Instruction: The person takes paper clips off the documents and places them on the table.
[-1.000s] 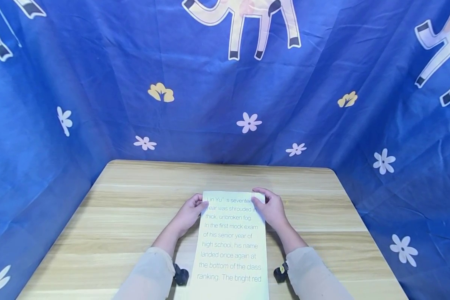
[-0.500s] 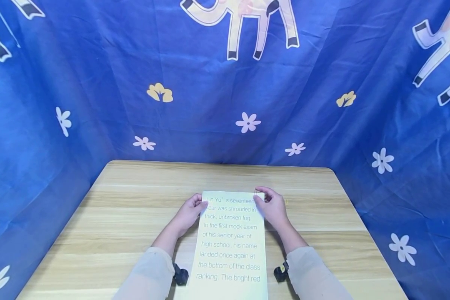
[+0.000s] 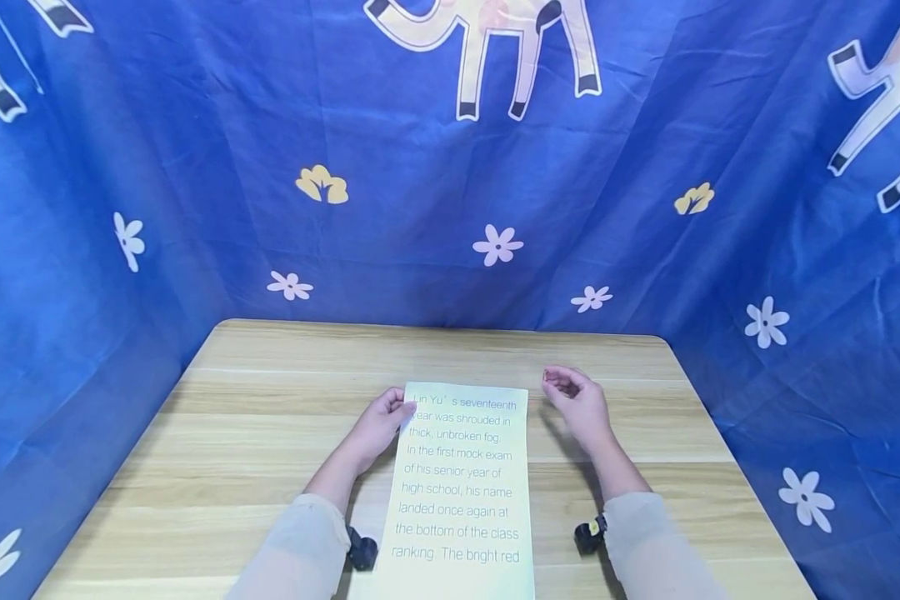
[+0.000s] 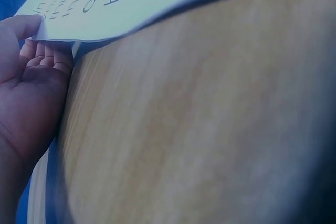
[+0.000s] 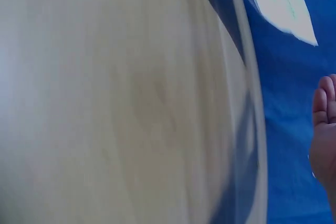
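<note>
A tall sheet of paper [image 3: 461, 479] printed with large English text stands out over the table, its left edge pinched between thumb and fingers of my left hand [image 3: 375, 429]. In the left wrist view the left thumb lies on the printed face of the paper [image 4: 100, 17], with the curled fingers behind it. My right hand [image 3: 581, 408] is off to the right, apart from the sheet. Its thumb and index finger pinch a small thin reddish paper clip [image 3: 546, 376], mostly hidden by the fingertips. Only part of the right hand [image 5: 325, 124] shows in the right wrist view.
A light wood-grain table [image 3: 255, 400] lies beneath both hands. Blue curtain cloth [image 3: 420, 292] with flowers and animal figures surrounds its back and sides. Black wrist cameras sit below each hand, the left camera [image 3: 362, 550] beside the paper.
My right hand has slid off the paper's top right corner and moved right, taking the paper clip with it. The left hand keeps its hold on the sheet.
</note>
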`<action>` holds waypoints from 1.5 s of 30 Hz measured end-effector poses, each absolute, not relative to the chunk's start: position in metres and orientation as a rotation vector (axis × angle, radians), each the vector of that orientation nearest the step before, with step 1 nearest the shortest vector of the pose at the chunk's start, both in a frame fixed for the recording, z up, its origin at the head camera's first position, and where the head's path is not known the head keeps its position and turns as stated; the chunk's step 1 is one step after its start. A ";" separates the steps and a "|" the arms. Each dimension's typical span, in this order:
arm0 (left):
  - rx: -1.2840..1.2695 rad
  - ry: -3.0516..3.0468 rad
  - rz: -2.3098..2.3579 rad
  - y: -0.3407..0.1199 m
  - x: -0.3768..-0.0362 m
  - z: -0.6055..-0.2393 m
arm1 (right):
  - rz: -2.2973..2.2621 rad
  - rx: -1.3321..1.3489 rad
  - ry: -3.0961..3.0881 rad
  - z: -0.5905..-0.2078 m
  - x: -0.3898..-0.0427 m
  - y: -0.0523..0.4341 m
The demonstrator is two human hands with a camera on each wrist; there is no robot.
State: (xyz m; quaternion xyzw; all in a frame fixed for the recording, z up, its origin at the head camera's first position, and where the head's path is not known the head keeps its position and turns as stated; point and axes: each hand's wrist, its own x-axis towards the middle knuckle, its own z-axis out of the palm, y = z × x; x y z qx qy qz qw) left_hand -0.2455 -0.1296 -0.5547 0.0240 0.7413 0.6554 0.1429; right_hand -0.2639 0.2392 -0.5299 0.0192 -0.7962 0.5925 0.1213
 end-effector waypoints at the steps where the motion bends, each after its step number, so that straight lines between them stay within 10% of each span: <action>1: 0.068 2.138 1.892 -0.130 -0.246 -0.555 | 1.719 0.059 -2.329 -0.529 -0.265 0.244; 45: 0.049 2.141 1.919 -0.129 -0.244 -0.557 | 1.128 -0.054 -2.974 -0.557 -0.276 0.328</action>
